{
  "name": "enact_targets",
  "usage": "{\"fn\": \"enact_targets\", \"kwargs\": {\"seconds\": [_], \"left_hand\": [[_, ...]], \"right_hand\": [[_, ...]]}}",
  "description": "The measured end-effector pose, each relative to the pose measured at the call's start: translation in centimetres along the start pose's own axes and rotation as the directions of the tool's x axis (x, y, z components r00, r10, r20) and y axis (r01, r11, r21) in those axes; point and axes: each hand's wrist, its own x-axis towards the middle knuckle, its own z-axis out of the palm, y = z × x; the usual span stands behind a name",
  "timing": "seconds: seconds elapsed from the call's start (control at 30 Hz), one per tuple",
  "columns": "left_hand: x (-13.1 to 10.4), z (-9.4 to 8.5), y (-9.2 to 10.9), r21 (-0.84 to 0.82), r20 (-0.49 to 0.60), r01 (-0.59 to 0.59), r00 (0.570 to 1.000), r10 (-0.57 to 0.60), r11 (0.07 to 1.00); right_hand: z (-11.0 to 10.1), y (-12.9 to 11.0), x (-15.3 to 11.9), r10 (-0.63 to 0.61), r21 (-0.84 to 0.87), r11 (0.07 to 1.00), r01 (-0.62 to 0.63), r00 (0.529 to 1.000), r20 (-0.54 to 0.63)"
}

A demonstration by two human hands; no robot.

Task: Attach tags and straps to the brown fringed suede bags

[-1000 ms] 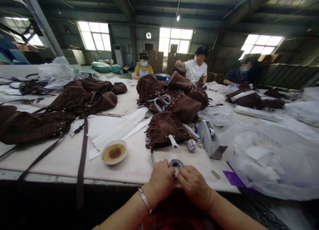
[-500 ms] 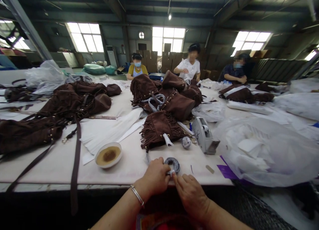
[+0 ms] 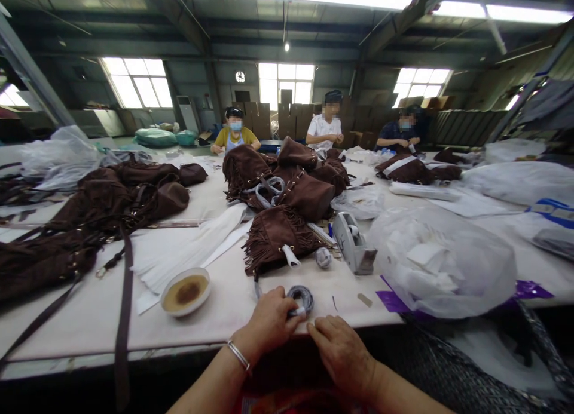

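At the front edge of the white table, my left hand (image 3: 271,319) has its fingers closed on a coiled, plastic-wrapped strap (image 3: 301,299). Just right of the coil, my right hand (image 3: 341,349) is apart from it, with its fingers curled together; whether anything small is between them is hidden. Beyond the coil lies a brown fringed bag (image 3: 282,238) with a white-wrapped piece at its near edge. A small wrapped ball (image 3: 323,257) sits beside that bag. Left of my hands stands a white bowl (image 3: 207,291) with yellowish-brown contents.
A grey tape dispenser (image 3: 354,244) and a clear plastic bag of white scraps (image 3: 442,264) are at right. Brown bags are heaped mid-table (image 3: 309,193) and at left (image 3: 116,190). A dark strap (image 3: 124,318) hangs over the front edge. Three people are across the table.
My right hand has come away from the coil, while my left hand still grips it. The view has shifted, so the table contents appear further left.
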Motion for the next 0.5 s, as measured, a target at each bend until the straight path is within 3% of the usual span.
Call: {"fn": "enact_targets", "kwargs": {"seconds": [0.1, 0.17, 0.23, 0.3, 0.37, 0.43, 0.5], "left_hand": [[-0.3, 0.2, 0.2, 0.01, -0.046, -0.008, 0.999, 0.008, 1.0], [-0.5, 0.3, 0.3, 0.014, -0.074, -0.018, 0.997, 0.019, 1.0], [-0.6, 0.6, 0.3, 0.017, -0.106, -0.03, 0.994, 0.032, 0.999], [-0.7, 1.0, 0.2, 0.03, -0.136, -0.048, 0.989, 0.052, 0.998], [-0.8, 1.5, -0.1, 0.053, -0.176, -0.065, 0.982, 0.073, 0.997], [-0.8, 2.0, -0.5, 0.077, -0.218, -0.087, 0.971, 0.102, 0.993], [-0.8, 2.6, -1.0, 0.099, -0.257, -0.112, 0.957, 0.134, 0.989]], "right_hand": [[-2.0, 1.5, -0.4, 0.131, 0.118, 0.986, -0.116, 0.984, -0.123], [-3.8, 3.9, -0.1, 0.269, 0.19, 0.955, -0.229, 0.935, -0.23], [-5.9, 7.4, 0.6, 0.442, 0.261, 0.89, -0.373, 0.844, -0.304], [-8.1, 11.2, 1.7, 0.644, 0.315, 0.764, -0.563, 0.693, -0.324], [-9.8, 14.7, 2.9, 0.806, 0.334, 0.592, -0.733, 0.532, -0.26], [-10.6, 17.2, 4.0, 0.866, 0.33, 0.5, -0.801, 0.46, -0.196], [-10.6, 18.7, 5.0, 0.887, 0.332, 0.461, -0.823, 0.438, -0.148]]}}
